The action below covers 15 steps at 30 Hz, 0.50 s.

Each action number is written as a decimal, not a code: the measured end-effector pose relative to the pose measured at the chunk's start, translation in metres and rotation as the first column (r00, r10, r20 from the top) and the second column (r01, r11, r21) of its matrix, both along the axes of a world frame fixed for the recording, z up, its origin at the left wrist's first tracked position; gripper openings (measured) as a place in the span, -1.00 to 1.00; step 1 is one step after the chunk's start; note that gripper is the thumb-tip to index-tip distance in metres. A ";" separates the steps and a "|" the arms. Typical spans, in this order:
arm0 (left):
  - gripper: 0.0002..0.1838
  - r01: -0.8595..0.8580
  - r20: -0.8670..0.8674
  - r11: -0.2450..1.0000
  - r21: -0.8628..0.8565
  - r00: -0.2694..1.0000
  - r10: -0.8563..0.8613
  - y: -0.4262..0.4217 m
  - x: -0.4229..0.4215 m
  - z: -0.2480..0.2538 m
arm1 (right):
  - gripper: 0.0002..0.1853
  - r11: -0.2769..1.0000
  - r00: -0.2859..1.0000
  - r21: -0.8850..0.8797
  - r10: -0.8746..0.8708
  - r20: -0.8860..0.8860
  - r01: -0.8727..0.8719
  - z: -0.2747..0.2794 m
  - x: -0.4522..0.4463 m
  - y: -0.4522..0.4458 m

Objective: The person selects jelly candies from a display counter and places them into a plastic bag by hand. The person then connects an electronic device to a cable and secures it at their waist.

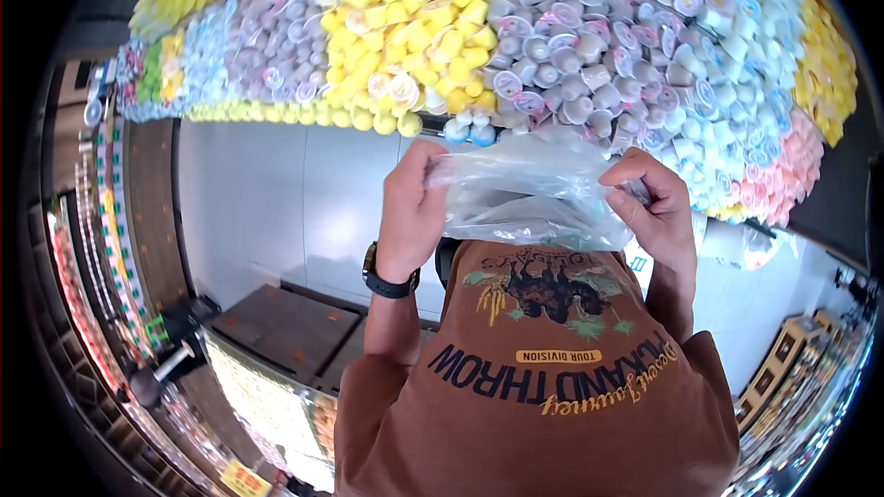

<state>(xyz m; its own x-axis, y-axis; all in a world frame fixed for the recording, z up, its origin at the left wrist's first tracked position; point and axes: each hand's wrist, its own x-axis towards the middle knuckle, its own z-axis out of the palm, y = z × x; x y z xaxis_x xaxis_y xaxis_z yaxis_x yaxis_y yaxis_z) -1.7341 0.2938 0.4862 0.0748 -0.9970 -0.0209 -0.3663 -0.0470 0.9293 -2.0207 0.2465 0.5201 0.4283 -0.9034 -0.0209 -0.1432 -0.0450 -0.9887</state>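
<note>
A clear plastic bag is stretched between my two hands in front of my chest, with its mouth spread apart. My left hand, with a dark watch on the wrist, is closed on the bag's left edge. On the opposite edge, my right hand pinches the film between thumb and fingers. Just beyond the bag lie many small grey cups with printed lids, heaped on the display. Whether anything is inside the bag I cannot tell; none shows through the film.
Yellow cups and pale blue cups fill neighbouring sections of the display. Pink packs lie at its right end. A dark cabinet stands at lower left, and shelves of goods at lower right.
</note>
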 end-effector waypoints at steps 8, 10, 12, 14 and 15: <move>-0.87 0.245 -0.264 0.948 0.203 0.946 -0.188 -0.003 -0.009 0.023 | -0.85 0.976 0.975 -0.015 -0.219 0.020 0.220 0.006 -0.030 0.015; -0.86 0.328 -0.436 0.918 0.224 0.876 -0.207 -0.002 -0.013 0.027 | -0.87 0.979 0.980 -0.023 -0.200 0.020 0.201 0.003 -0.038 0.013; -0.81 0.406 -0.508 0.893 0.196 0.821 -0.262 0.001 -0.012 0.023 | -0.88 0.984 0.984 0.026 -0.175 0.019 0.174 0.003 -0.049 0.013; -0.76 0.484 -0.565 0.865 0.133 0.754 -0.335 0.001 -0.015 0.020 | -0.88 0.970 0.979 0.136 -0.200 -0.033 0.203 0.011 -0.058 0.013; -0.58 0.503 -0.599 0.853 0.140 0.729 -0.331 0.000 -0.019 0.021 | -0.87 0.958 0.969 0.149 -0.237 -0.068 0.245 0.013 -0.058 0.012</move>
